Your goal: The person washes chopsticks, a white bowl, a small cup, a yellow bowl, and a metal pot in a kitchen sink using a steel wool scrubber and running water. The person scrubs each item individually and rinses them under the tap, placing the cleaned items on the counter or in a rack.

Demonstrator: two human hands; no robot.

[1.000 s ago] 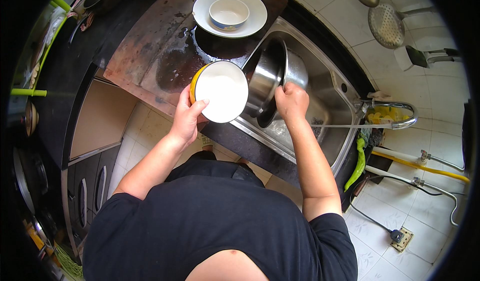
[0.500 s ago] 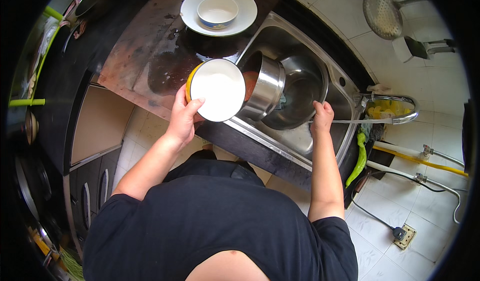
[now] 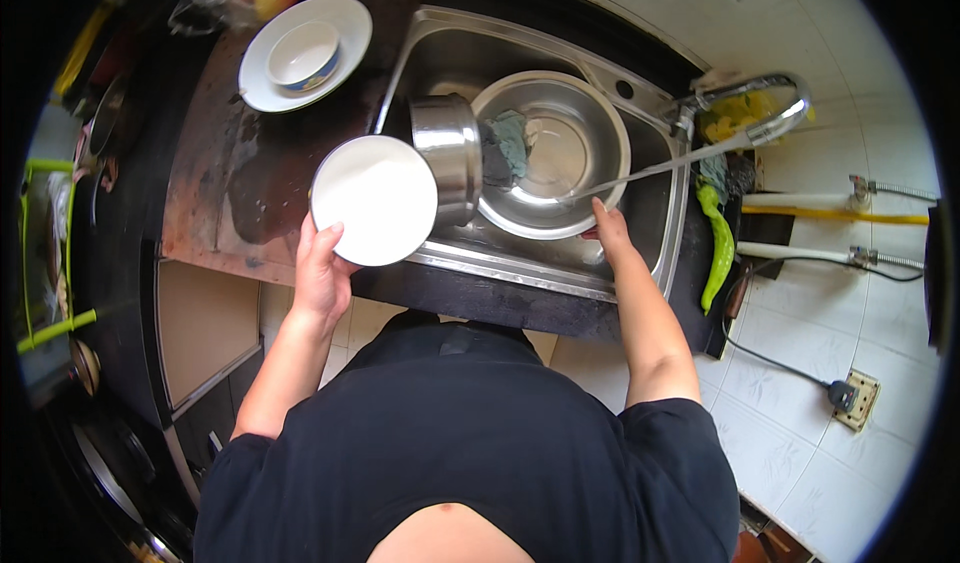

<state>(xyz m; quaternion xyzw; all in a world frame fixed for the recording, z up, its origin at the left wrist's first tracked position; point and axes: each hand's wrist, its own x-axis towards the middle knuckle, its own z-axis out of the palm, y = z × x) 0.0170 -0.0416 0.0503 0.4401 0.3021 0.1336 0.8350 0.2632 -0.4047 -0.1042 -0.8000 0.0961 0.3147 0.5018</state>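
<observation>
in the sink (image 3: pixel 655 233), the stainless basin (image 3: pixel 570 153) now lies flatter, catching the water stream (image 3: pixel 660 171); right hand (image 3: pixel 611 228) pinches its rim, left hand (image 3: pixel 324 275) grips a white bowl (image 3: pixel 375 203) by the sink's left edge.

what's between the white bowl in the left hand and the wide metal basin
In the head view, a steel pot shows between the white bowl and the metal basin.
</observation>
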